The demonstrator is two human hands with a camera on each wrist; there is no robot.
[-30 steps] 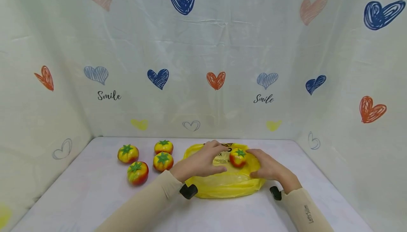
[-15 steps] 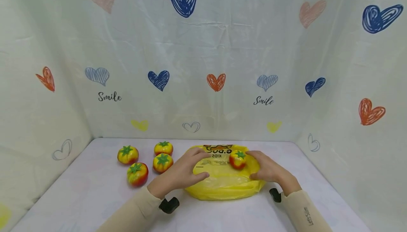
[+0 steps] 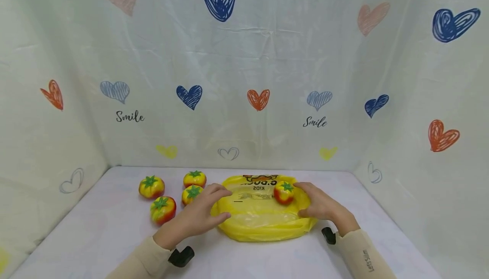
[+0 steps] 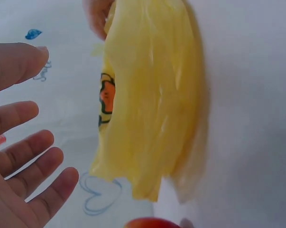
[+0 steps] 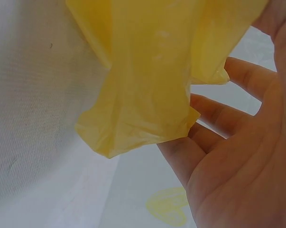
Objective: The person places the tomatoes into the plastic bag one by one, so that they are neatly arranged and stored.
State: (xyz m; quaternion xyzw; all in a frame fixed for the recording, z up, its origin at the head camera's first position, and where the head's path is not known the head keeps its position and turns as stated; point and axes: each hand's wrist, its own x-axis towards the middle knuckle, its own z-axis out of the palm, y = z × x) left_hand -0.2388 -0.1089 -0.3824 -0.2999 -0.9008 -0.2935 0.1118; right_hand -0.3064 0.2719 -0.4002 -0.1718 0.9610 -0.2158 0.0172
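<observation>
A yellow plastic bag lies on a white table, with one red-and-yellow fruit toward its far right; whether inside or on top is unclear. A person's right hand touches the bag's right edge, thumb and fingers apart. The left hand, fingers spread, hovers just left, beside four similar fruits.
</observation>
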